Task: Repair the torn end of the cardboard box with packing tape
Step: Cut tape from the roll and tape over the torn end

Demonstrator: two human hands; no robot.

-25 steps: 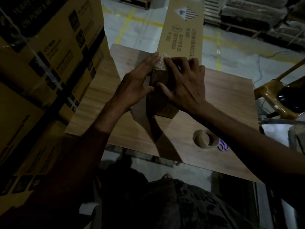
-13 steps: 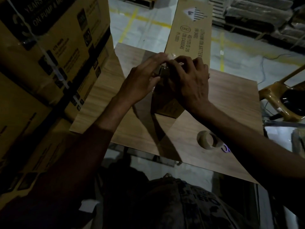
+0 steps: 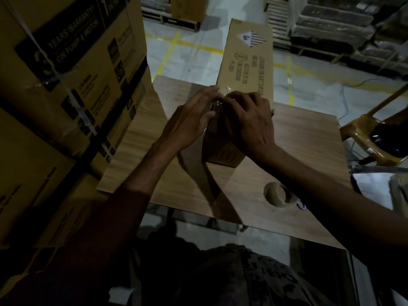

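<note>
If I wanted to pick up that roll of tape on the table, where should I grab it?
The tape roll lies nearly flat on the wooden table, its hole facing up. Probably best to come from above: put a thumb inside the hole and fingers on the outer rim, then pinch. Nothing sits close around it.

One head-worn wide-angle view looks forward and steeply down from above the near edge of the wooden table (image 3: 298, 138); it sits close over both forearms; stacked cartons (image 3: 66, 85) fill the left, warehouse floor (image 3: 194, 56) stretches far beyond.
</note>
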